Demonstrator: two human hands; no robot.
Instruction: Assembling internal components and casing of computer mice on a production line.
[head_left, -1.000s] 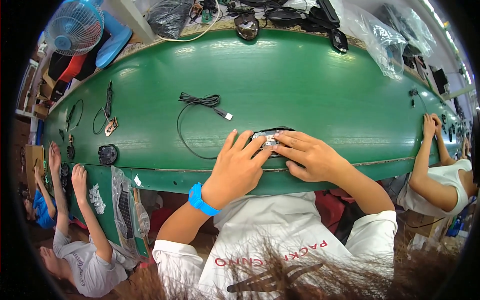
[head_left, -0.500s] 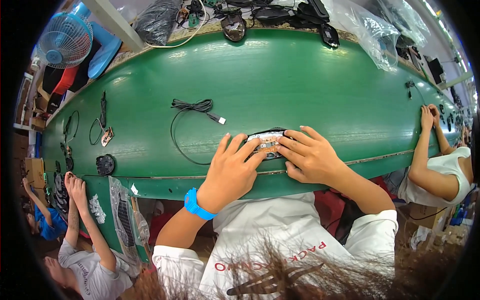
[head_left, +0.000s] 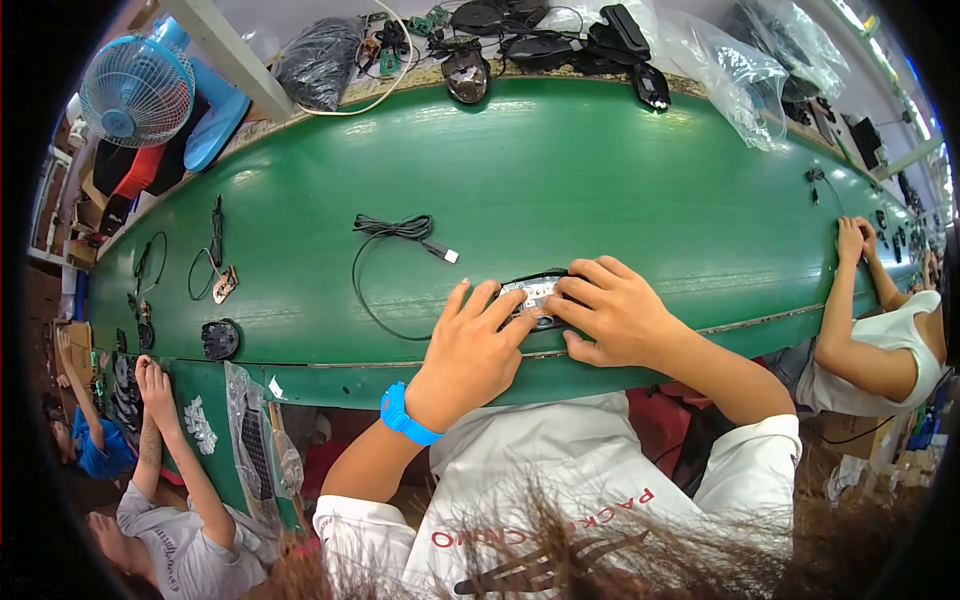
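Observation:
An opened black computer mouse lies on the green bench near its front seam, its circuit board facing up. My left hand, with a blue watch at the wrist, grips its left side, thumb and fingertips at the board's edge. From the right, my right hand presses fingertips onto the board and holds the other end. The fingers hide both ends of the mouse. A black USB cable lies loosely bundled beyond my left hand, one strand running back toward the mouse and its plug pointing right.
The green bench is a long surface. A black mouse shell and a small circuit board with cable lie left. Mice and cables line the back ledge. People work at both sides; a blue fan stands far left.
My fingers have shifted slightly on the mouse, and my right hand sits a little closer in over the board. The whole view has tilted a little. Both hands keep their grip.

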